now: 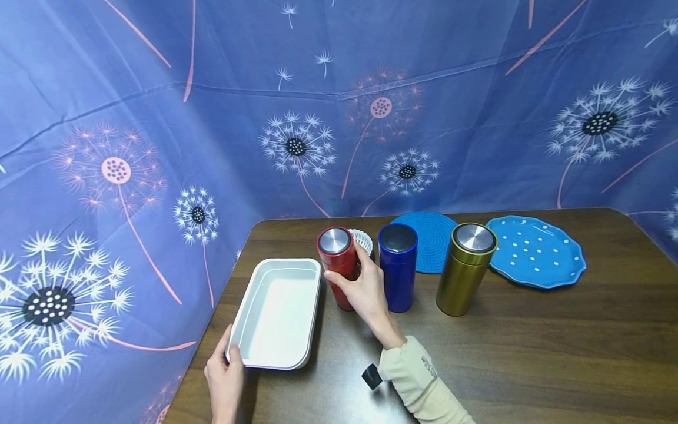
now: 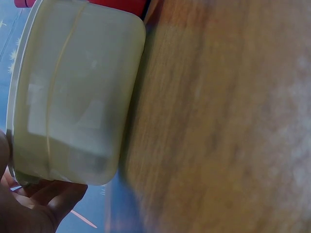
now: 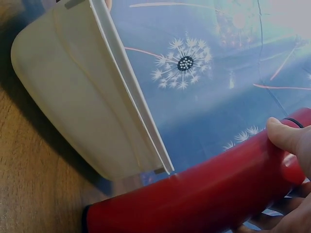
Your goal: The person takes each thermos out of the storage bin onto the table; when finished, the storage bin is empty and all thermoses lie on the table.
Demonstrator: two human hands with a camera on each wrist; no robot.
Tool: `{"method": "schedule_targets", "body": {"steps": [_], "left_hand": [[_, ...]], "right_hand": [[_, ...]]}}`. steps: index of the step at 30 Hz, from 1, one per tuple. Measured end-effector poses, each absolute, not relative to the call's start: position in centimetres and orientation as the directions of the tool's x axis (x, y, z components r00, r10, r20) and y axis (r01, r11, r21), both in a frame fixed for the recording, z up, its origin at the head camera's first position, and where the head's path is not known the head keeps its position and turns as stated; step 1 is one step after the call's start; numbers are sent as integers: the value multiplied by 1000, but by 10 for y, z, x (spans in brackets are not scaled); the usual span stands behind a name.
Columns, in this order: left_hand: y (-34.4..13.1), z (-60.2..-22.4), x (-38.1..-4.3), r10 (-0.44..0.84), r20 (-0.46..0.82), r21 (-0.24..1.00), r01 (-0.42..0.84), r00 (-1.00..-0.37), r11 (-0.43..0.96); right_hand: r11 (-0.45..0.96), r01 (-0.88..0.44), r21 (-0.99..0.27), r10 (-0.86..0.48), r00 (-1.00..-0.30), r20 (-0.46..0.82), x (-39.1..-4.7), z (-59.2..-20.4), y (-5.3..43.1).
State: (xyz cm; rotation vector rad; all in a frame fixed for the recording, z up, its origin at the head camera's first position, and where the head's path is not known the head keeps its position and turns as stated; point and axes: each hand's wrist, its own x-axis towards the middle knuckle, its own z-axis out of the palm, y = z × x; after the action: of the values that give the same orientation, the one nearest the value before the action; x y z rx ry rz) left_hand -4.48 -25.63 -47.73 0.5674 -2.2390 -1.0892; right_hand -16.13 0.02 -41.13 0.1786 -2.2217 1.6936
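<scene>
My left hand (image 1: 225, 371) holds the near-left corner of a white rectangular plastic container (image 1: 275, 315), thumb over the rim and fingers outside. In the left wrist view the container's side wall (image 2: 82, 97) shows above the wooden table. Just right of the container a red thermos flask (image 1: 336, 259) with a silver lid stands upright, and my right hand (image 1: 365, 288) grips its upper part. The right wrist view has the thumb (image 3: 286, 138) on one side of the flask and the fingers round the other. A blue thermos flask (image 1: 398, 271) stands close beside that hand.
A gold thermos flask (image 1: 466, 271) stands right of the blue one. Behind them lie a round blue woven mat (image 1: 431, 235) and a blue polka-dot plate (image 1: 535, 250). A small white basket-like item (image 1: 362, 240) is partly hidden behind the red flask. A patterned cloth hangs behind the table.
</scene>
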Motion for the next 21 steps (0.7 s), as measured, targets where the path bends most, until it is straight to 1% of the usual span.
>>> {"method": "schedule_targets", "body": {"steps": [15,21], "left_hand": [[-256,-476,-44,-578,324,799,-110,-749,591],[-258,-474,-45,-551,312,790,-111,-774,603]], "right_hand": [[311,-333,-890,74,-925,372,-162,-412,-1],[316,-325,-891,54,-932,359,-158,-414,0]]}}
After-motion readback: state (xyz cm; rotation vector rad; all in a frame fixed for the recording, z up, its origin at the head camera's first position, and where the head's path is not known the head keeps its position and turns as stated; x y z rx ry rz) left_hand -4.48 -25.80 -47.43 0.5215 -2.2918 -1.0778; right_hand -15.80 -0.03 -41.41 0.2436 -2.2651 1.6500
